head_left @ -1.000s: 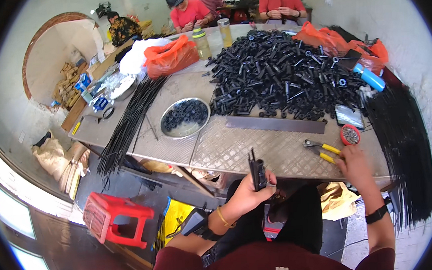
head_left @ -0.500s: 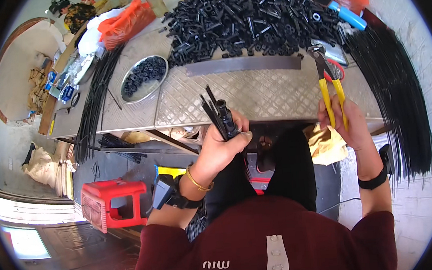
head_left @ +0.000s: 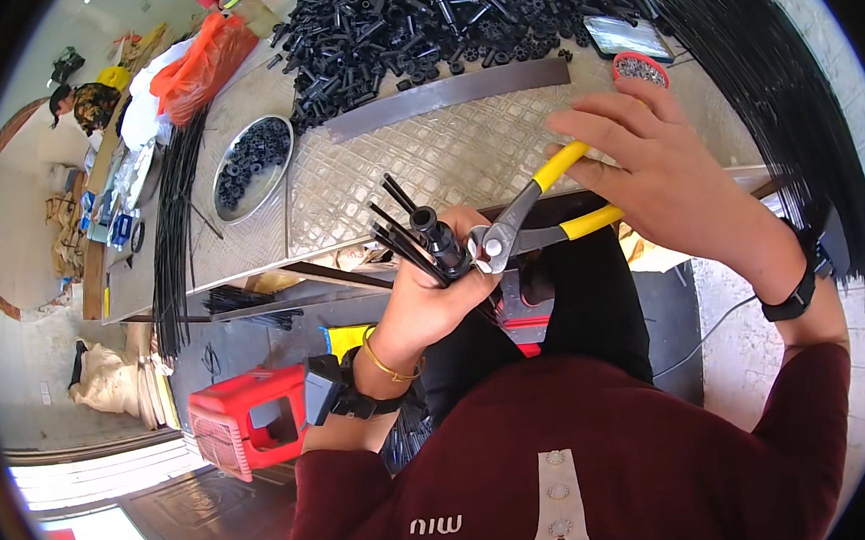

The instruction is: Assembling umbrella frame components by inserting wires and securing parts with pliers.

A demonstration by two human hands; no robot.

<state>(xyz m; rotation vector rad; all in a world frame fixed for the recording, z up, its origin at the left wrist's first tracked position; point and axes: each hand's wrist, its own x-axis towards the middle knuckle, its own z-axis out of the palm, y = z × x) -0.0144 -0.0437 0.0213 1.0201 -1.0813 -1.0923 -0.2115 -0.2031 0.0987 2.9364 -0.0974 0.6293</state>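
My left hand (head_left: 428,315) is closed around a black tubular plastic part (head_left: 430,232), its hollow end pointing up. Several thin black rods (head_left: 388,208) stick out beside it from the same grip. My right hand (head_left: 662,179) holds a pair of end-cutting pincers (head_left: 521,212) by the yellow handles, which stand spread apart. Its fingers are stretched out over the upper handle. The pincers' metal head lies against the side of the black part, by my left thumb. Whatever the jaws touch is too small to make out.
A big pile of black plastic parts (head_left: 435,24) covers the table's back, behind a dark metal strip (head_left: 450,96). An oval tray (head_left: 291,149) holds small black rings. A red dish (head_left: 639,63) holds small metal pieces. Long black rods (head_left: 781,95) hang over the right edge. A red stool (head_left: 247,413) lies left.
The pincers have swung down and left from upright above my right hand, bringing their head to the black part. My right hand has turned over. The view has shifted slightly.
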